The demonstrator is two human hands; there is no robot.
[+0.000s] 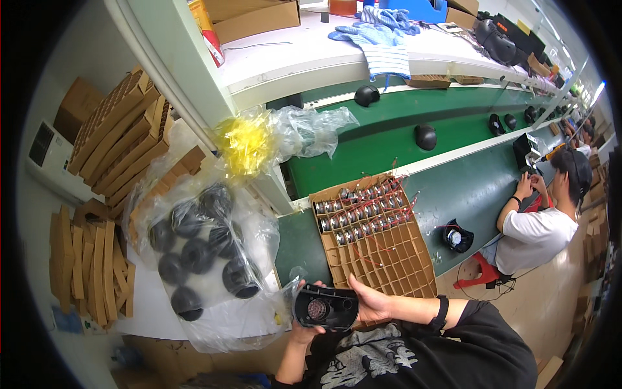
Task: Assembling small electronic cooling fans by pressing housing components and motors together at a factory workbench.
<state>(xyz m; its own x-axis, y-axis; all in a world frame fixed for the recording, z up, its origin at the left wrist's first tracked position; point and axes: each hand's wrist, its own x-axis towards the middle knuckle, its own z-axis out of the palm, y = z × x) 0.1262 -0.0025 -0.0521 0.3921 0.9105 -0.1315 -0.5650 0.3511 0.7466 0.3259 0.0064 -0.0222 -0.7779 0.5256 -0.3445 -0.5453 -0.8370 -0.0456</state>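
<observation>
I hold a black plastic housing (326, 307) close to my chest, its open side up, with a round motor part seen inside. My left hand (300, 332) grips its left end from below. My right hand (367, 300) clasps its right end, with the thumb over the rim. Just beyond it lies a cardboard divider tray (389, 262) whose far rows hold several small metal motors with red wires (363, 209); the near cells look empty.
A clear plastic bag of black round housings (201, 256) lies at my left, beside stacked cardboard dividers (91, 266). A green conveyor belt (389, 139) carries black parts (425, 136). A fan-like part (457, 237) sits right of the tray. Another person (541, 223) works further along.
</observation>
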